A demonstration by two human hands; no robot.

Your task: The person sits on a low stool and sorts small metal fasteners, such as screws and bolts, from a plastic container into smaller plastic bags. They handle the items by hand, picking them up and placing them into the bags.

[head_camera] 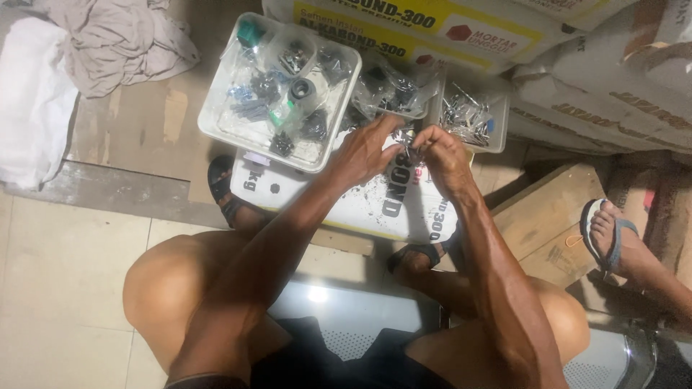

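Seen from above, a person sits low with bare knees spread, both arms reaching forward so the hands meet over a white paper sack with dark lettering (346, 205) that lies flat on the floor and seems to serve as a work surface; dark specks are scattered across it. The left hand (366, 153) and the right hand (443, 157) are almost touching, fingertips pinched together around a small cluster of shiny metal pieces (409, 149), too small to identify, held just above the sack. Both hands are closed in a fine pinch rather than a fist, apparently because the parts are tiny. Just beyond the left hand sits a square white plastic tray (216, 119) filled with clear plastic bags of dark screws and fittings, plus a black ring-shaped part (301, 89) and a green piece. Beside it, past the right hand, a smaller white plastic tray (497, 122) holds loose silvery metal fasteners (465, 115). Both trays are within easy reach, probably so parts can be picked and sorted without shifting position. Stacked paper sacks with yellow labels (432, 29) stand behind the trays. Crumpled pale cloth (108, 43) lies at upper left. At right, another person's foot in a grey-strapped sandal (613, 234) rests beside a flat brown cardboard box (551, 216).
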